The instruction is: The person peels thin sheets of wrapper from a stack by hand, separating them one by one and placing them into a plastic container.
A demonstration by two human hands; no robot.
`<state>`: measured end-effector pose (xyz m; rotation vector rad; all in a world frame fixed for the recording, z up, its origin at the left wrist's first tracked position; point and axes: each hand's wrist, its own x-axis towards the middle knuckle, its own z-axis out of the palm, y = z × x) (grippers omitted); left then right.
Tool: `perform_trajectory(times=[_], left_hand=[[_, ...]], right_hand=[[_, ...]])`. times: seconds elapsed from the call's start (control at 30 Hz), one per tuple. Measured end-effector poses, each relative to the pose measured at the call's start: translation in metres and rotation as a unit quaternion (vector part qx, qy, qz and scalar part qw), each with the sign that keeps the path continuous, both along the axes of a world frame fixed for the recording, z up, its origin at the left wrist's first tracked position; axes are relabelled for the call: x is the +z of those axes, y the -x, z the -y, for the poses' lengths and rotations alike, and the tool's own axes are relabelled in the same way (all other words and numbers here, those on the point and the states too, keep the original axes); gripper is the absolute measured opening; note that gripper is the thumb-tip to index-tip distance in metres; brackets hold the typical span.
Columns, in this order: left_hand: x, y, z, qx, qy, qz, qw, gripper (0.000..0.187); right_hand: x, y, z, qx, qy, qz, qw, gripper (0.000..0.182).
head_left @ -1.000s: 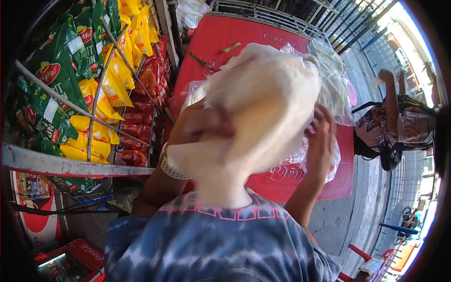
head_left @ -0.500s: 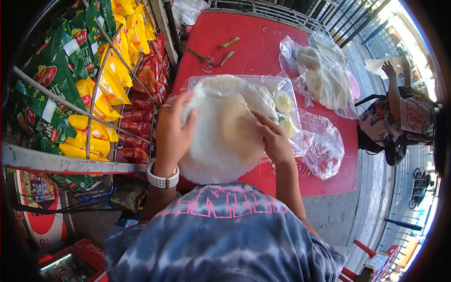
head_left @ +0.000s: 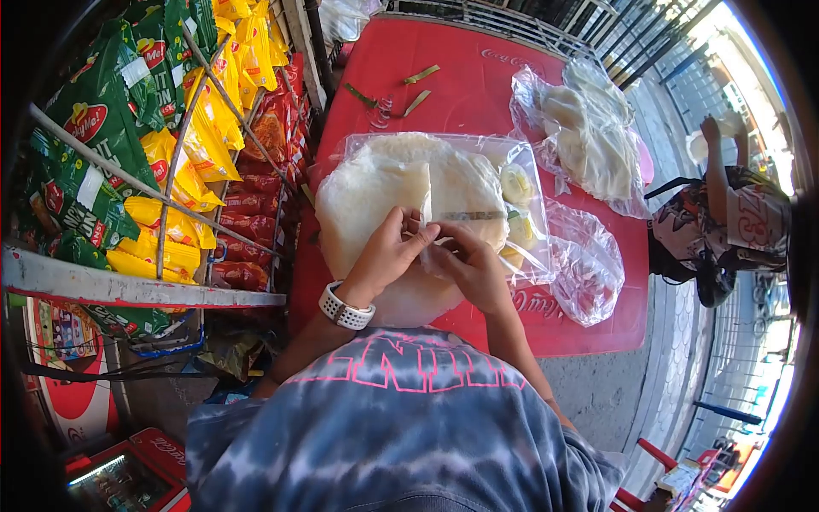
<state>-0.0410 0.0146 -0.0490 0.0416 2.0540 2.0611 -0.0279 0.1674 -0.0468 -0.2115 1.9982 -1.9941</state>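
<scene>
A stack of thin, pale round wrapper sheets (head_left: 358, 183) lies on a clear plastic tray (head_left: 531, 158). My left hand (head_left: 394, 254), a white-banded watch (head_left: 345, 309) on its wrist, pinches the edge of a sheet over the stack's near part. Close beside it, my right hand (head_left: 469, 263) is also closed on the sheet's edge, fingers curled inward. Between and above the hands a flap of the sheet stands up. To the right in the tray sit rounded pale-green wrapped pieces (head_left: 517, 183) under clear plastic.
The tray rests on a red table (head_left: 597, 333). Plastic bags, one with pale sheets (head_left: 589, 128) and one crumpled (head_left: 584, 264), lie at right. Green strips (head_left: 418, 102) lie at the back. Snack packets (head_left: 205, 128) hang on a rack at left. Another person (head_left: 725, 222) stands at far right.
My hands have come together from either side of the sheet to its middle, and both now pinch it. A flap of the sheet has risen between them.
</scene>
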Motion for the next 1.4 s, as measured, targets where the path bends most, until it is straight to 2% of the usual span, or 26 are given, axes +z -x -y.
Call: perform_trajectory(times=[0.03, 0.27, 0.37, 0.6, 0.87, 1.0, 1.07, 1.4], left_hand=[[-0.001, 0.0, 0.002, -0.004, -0.022, 0.009, 1.0, 0.026], [-0.003, 0.0, 0.017, 0.028, -0.237, 0.14, 0.961, 0.017], [-0.002, -0.001, 0.016, 0.026, -0.257, 0.15, 0.954, 0.017], [-0.001, -0.001, 0.015, 0.011, -0.261, 0.149, 0.954, 0.016], [0.004, -0.006, 0.009, -0.014, -0.273, 0.142, 0.951, 0.016], [0.013, -0.007, 0.004, -0.035, -0.184, 0.095, 0.978, 0.019], [0.015, -0.008, 0.003, -0.05, -0.143, 0.072, 0.986, 0.02], [0.017, -0.007, 0.004, -0.079, -0.167, 0.059, 0.981, 0.017]], right_hand=[[-0.001, 0.0, 0.001, 0.003, -0.015, -0.021, 1.0, 0.032], [0.008, 0.007, 0.002, -0.033, 0.066, 0.023, 0.997, 0.024], [0.006, 0.009, 0.003, -0.043, 0.063, 0.029, 0.997, 0.023], [0.01, 0.011, 0.01, -0.052, 0.018, -0.027, 0.998, 0.019], [0.009, 0.007, 0.009, -0.072, 0.099, 0.043, 0.992, 0.017], [0.011, 0.005, 0.008, -0.075, 0.067, -0.024, 0.995, 0.014], [0.013, 0.004, 0.008, -0.078, 0.087, -0.028, 0.993, 0.014], [0.01, 0.004, 0.005, -0.109, 0.057, -0.04, 0.992, 0.013]])
